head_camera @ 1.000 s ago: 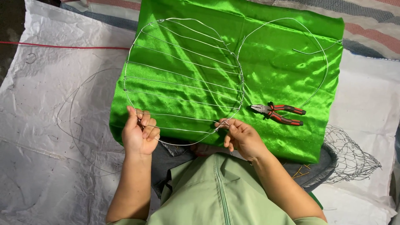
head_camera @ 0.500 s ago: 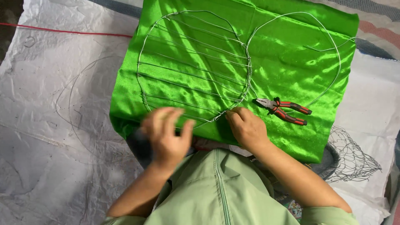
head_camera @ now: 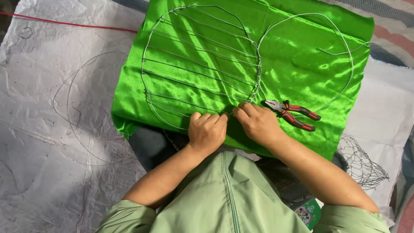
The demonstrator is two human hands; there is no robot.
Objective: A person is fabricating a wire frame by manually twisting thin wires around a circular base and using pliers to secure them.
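A thin grey wire frame point(head_camera: 202, 64), two joined loops with several cross wires in the left loop, lies on a shiny green satin cloth point(head_camera: 302, 64). My left hand point(head_camera: 207, 131) is closed on the frame's near rim at the bottom of the left loop. Right beside it, my right hand point(head_camera: 256, 123) pinches the same rim where the two loops meet. The fingertips of both hands almost touch. Red-and-black handled pliers point(head_camera: 293, 114) lie on the cloth just right of my right hand.
Crinkled white sheeting point(head_camera: 51, 129) covers the floor, with loose wire loops point(head_camera: 73, 112) lying on it at left. A red cord point(head_camera: 69, 23) runs across the top left. Wire mesh netting point(head_camera: 362, 164) sits at right. A striped mat point(head_camera: 392, 34) shows at the upper right.
My left hand has moved right along the frame's near rim and now sits close against my right hand. The view has shifted slightly. The pliers have not moved.
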